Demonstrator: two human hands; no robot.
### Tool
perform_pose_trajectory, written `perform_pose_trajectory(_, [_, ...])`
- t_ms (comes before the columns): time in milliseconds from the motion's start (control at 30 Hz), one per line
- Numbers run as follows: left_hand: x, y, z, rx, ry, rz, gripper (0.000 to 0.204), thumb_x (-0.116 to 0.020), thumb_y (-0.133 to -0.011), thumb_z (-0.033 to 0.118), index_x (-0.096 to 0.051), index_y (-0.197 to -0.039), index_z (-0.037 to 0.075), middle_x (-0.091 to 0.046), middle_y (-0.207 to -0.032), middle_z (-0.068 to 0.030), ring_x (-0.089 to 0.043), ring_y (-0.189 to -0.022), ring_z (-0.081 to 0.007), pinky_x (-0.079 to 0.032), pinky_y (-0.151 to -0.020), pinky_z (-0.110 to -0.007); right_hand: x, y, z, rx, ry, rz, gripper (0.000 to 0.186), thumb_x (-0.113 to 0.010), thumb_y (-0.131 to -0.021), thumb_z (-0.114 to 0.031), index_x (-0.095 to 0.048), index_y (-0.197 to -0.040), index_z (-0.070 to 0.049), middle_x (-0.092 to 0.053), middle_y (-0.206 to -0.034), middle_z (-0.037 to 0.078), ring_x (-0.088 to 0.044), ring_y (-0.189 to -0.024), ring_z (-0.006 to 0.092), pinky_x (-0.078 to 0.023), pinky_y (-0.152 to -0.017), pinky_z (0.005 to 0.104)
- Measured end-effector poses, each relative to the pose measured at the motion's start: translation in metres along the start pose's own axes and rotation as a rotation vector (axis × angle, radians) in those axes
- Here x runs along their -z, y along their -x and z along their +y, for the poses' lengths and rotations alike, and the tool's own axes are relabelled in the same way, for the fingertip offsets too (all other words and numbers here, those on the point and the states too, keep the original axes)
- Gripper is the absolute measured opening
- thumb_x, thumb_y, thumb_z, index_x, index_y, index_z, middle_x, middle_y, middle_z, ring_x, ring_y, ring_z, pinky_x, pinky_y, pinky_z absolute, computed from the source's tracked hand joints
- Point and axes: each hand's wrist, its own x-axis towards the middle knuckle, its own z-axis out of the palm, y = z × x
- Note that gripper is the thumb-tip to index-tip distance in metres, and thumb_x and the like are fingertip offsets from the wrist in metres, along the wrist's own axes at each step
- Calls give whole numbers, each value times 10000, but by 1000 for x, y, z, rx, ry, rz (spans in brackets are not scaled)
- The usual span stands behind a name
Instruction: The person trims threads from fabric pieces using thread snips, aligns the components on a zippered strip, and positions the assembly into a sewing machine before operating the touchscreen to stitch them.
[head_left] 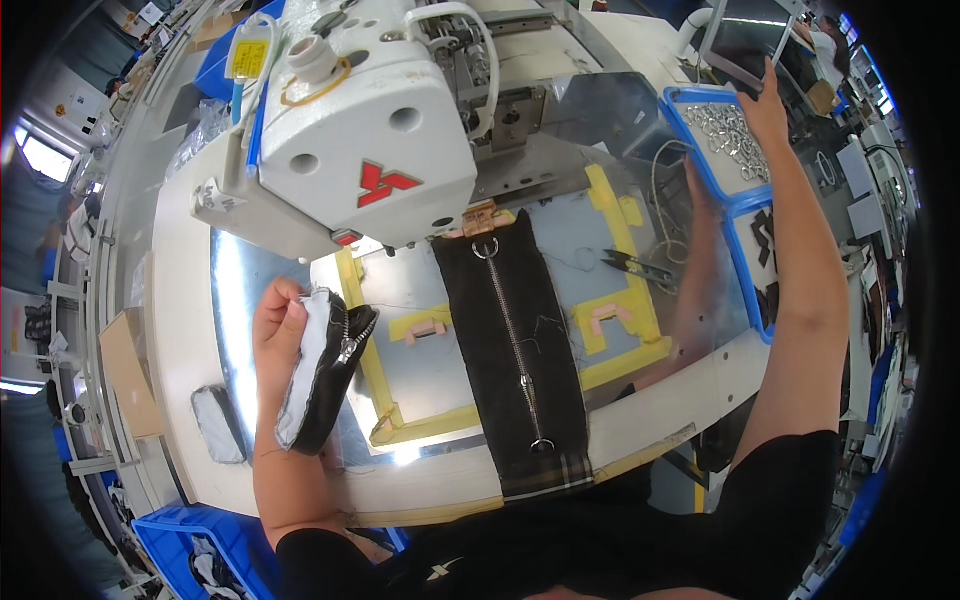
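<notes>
My left hand (280, 318) pinches the upper end of a folded black zippered fabric piece (338, 385) with a whitish lining, holding it up left of the sewing machine head (375, 130). My right hand (766, 112) reaches to the far right with the index finger stretched out at the edge of a tilted panel with a dark screen (745, 65); whether it touches is hard to see. In front of me, a black fabric strip (500, 380) with a metal zipper and a D-ring near each end lies lengthwise on the metal plate, its far end by a small brown clamp (481, 218).
Yellow tape (625, 365) frames the plate. Thread snips (640, 267) lie right of the strip. Farther right are a blue tray of metal clasps (725, 135) and one of dark pieces (765, 240). A lined fabric piece (218, 425) and a blue crate (190, 540) are at left.
</notes>
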Motion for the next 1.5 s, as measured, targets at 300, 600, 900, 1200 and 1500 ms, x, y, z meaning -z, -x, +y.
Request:
perform_pose_trajectory(300, [-4,7,3,34,-102,-42,191,-666,-1039,252,-551,-1017,101,-650,-1039,-8,-583,-897,-65,-471,-810,-210,81,220,-233,481,-969,-513,178,-725,-950,-172,-730,-1083,-52,-747,-1004,55,-659,-786,97,-520,-722,226])
perform_pose_trajectory(600, [-7,10,6,-14,-34,-16,194,-657,-1044,248,-537,-1010,100,-641,-981,-3,-593,-865,-72,-480,-787,-209,107,281,-299,555,-918,-1330,220,-647,-1023,-228,-691,-971,-19,-676,-813,94,-654,-818,145,-514,-740,330])
perform_pose_trajectory(900, [27,-13,-2,-86,-181,122,113,-625,-1055,200,-592,-1036,94,-588,-905,48,-502,-786,-27,-415,-730,-183,114,102,-97,22,-416,-350,192,-722,-952,-226,-729,-1062,-69,-668,-835,8,-614,-722,109,-475,-639,269])
perform_pose_trajectory(1200, [83,-16,9,-113,-667,536,245,-617,-1057,225,-672,-1041,-13,-608,-874,18,-512,-810,-66,-432,-760,-238,120,219,-183,421,-232,-718,325,-757,-901,-263,-709,-1126,-34,-713,-962,137,-657,-822,285,-532,-770,363])
perform_pose_trajectory(1500, [113,74,43,54,-1706,783,500,-682,-980,402,-635,-1326,45,-672,-1306,-181,-623,-1233,-376,-473,-1059,-441,73,327,-216,728,-126,-857,331,-663,-970,-380,-639,-936,-51,-665,-866,163,-656,-861,404,-524,-745,479])
